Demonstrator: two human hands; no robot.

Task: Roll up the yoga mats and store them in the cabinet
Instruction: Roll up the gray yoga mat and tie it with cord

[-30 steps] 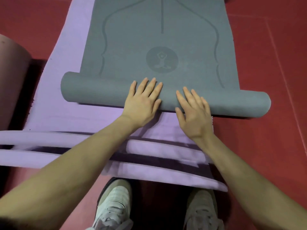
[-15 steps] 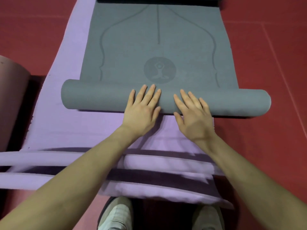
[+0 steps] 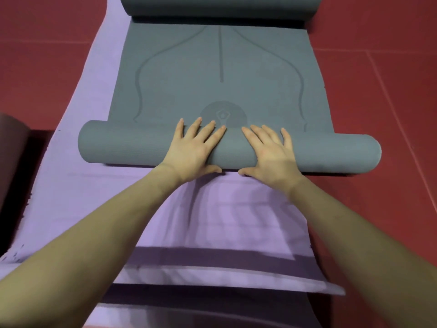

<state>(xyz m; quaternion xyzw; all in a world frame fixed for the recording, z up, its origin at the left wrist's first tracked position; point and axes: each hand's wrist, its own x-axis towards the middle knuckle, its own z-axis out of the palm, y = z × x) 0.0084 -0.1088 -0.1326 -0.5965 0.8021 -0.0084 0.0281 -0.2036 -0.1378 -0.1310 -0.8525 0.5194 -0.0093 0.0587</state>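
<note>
A grey yoga mat (image 3: pixel 220 74) lies on top of a purple yoga mat (image 3: pixel 78 185) on the red floor. Its near end is rolled into a thick roll (image 3: pixel 123 147) running left to right, and the roll's edge covers the lower part of the round figure logo (image 3: pixel 223 113). My left hand (image 3: pixel 192 150) and my right hand (image 3: pixel 272 152) press flat on the middle of the roll, fingers straight and spread, thumbs at the roll's near side. The mat's far end curls up into a second roll (image 3: pixel 220 8) at the top of the view.
The purple mat's near end is bunched in loose folds (image 3: pixel 212 280) under my forearms. A brownish rolled mat (image 3: pixel 10 157) stands at the left edge. Red floor (image 3: pixel 378 91) with thin seam lines lies on both sides.
The grey roll has moved away from me, reaching the round logo and growing thicker. Both hands went forward with it. My shoes have dropped out of view.
</note>
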